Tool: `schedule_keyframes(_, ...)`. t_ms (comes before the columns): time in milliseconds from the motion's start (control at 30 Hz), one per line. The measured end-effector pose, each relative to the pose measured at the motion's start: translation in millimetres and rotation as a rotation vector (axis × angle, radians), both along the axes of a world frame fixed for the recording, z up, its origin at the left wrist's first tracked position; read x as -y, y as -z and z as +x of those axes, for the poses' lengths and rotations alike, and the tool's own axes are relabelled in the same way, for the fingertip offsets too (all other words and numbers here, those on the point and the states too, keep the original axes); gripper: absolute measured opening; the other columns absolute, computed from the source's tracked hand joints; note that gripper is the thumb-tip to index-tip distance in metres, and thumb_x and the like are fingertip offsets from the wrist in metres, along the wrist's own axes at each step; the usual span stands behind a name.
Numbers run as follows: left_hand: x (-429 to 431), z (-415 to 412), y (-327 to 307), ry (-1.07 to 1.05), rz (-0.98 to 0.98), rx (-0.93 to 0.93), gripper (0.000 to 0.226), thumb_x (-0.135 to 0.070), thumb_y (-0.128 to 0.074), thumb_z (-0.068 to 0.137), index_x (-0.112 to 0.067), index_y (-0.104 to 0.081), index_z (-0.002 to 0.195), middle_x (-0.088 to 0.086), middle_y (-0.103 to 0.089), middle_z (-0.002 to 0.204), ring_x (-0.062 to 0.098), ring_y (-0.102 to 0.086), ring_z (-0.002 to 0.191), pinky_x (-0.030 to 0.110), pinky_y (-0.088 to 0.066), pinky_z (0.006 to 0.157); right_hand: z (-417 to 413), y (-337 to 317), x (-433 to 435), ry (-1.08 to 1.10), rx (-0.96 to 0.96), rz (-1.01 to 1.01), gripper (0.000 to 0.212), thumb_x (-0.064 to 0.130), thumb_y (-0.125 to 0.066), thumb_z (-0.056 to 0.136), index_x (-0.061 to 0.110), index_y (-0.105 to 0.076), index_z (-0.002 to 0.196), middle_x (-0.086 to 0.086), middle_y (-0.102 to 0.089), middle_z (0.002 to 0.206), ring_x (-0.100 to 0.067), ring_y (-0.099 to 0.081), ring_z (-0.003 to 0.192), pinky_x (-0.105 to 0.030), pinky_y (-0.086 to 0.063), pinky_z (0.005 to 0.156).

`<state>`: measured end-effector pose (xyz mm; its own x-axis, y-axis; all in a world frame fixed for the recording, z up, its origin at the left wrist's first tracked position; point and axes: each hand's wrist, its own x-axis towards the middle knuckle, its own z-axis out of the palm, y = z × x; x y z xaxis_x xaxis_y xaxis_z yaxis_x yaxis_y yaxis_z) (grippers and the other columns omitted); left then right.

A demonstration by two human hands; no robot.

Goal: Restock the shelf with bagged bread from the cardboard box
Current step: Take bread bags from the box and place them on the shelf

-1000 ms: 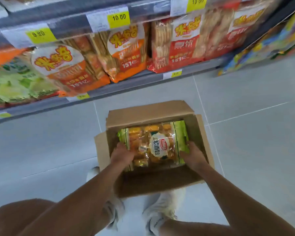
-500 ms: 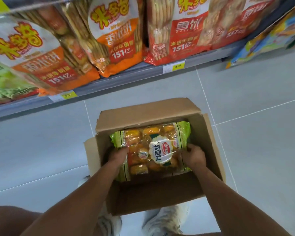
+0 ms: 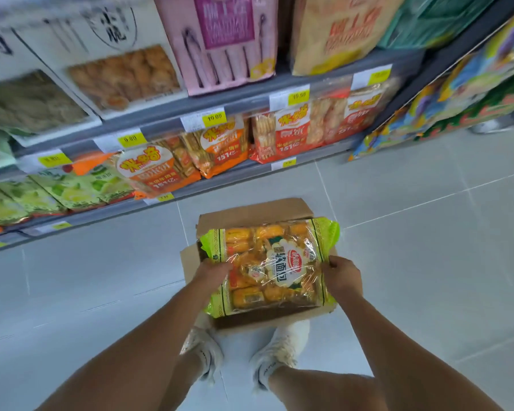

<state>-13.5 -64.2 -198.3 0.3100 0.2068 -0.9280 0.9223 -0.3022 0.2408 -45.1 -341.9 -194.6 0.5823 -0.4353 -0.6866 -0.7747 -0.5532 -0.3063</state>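
A clear bag of bread [image 3: 272,264] with green ends, a white label and several orange-wrapped buns is held flat above the open cardboard box [image 3: 250,210] on the floor. My left hand [image 3: 212,272] grips the bag's left edge. My right hand [image 3: 343,275] grips its right edge. The bag hides most of the box's inside. The shelves [image 3: 250,97] stand beyond the box, at the upper left.
The lowest shelves carry orange and red cracker bags [image 3: 220,146] and green bags [image 3: 72,188], with yellow price tags [image 3: 214,117]. Pink and white packs [image 3: 220,40] stand higher. A colourful display [image 3: 457,93] lines the right. My white shoes [image 3: 276,348] stand by the box on grey tiles.
Both hands have lifted the bread bag up out of the box. The camera has tilted upward, so higher shelves now show.
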Motion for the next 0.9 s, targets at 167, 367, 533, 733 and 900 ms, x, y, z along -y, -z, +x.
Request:
schedule_keyframes(167, -4, 25, -140, -0.003, -0.095, 0.111, 0.031, -0.031, -0.067, 0.095, -0.022, -0.052, 0.121, -0.002, -0.056, 0.122, 0.023, -0.052, 0.109, 0.033, -0.042, 0.090, 12, -136, 4, 0.010, 0.052, -0.021, 0.033, 0.021, -0.058, 0.091, 0.021, -0.055, 0.058, 0.004, -0.055, 0.059, -0.026, -0.054, 0.068, -0.027, -0.038, 0.056)
schedule_keyframes(367, -35, 61, -301, 0.042, -0.182, 0.348, 0.093, -0.057, -0.082, 0.073, -0.019, -0.043, 0.149, 0.004, -0.058, 0.142, 0.024, -0.059, 0.123, 0.037, -0.046, 0.105, 35, -301, 11, -0.002, 0.284, -0.046, 0.027, 0.030, -0.076, 0.086, 0.015, -0.077, 0.108, -0.007, -0.062, 0.129, -0.031, -0.060, 0.118, -0.037, -0.044, 0.104)
schedule_keyframes(533, -70, 90, -356, 0.054, -0.254, 0.485, 0.098, -0.064, -0.090, 0.057, -0.031, -0.050, 0.140, 0.003, -0.063, 0.137, 0.024, -0.065, 0.118, 0.049, -0.053, 0.101, 59, -426, 15, 0.139, 0.387, 0.258, 0.009, 0.014, -0.070, 0.091, 0.020, -0.073, 0.097, -0.001, -0.068, 0.103, -0.020, -0.061, 0.094, -0.024, -0.044, 0.075)
schedule_keyframes(733, -54, 79, -532, 0.015, -0.389, 0.527, 0.049, -0.022, -0.088, 0.067, -0.016, -0.071, 0.113, 0.008, -0.074, 0.118, 0.029, -0.066, 0.115, 0.047, -0.049, 0.103, 74, -531, 23, 0.046, 0.564, 0.397, 0.021, -0.004, -0.070, 0.087, 0.013, -0.074, 0.076, -0.009, -0.068, 0.081, -0.015, -0.055, 0.091, -0.023, -0.044, 0.077)
schedule_keyframes(900, -62, 78, -570, 0.009, -0.427, 0.655, 0.060, -0.031, -0.087, 0.074, -0.027, -0.058, 0.126, -0.001, -0.069, 0.126, 0.017, -0.061, 0.117, 0.041, -0.043, 0.105, 84, -570, 25, 0.059, 0.697, 0.479, 0.019, 0.003, -0.070, 0.089, -0.002, -0.073, 0.108, -0.027, -0.066, 0.120, -0.042, -0.056, 0.120, -0.047, -0.045, 0.100)
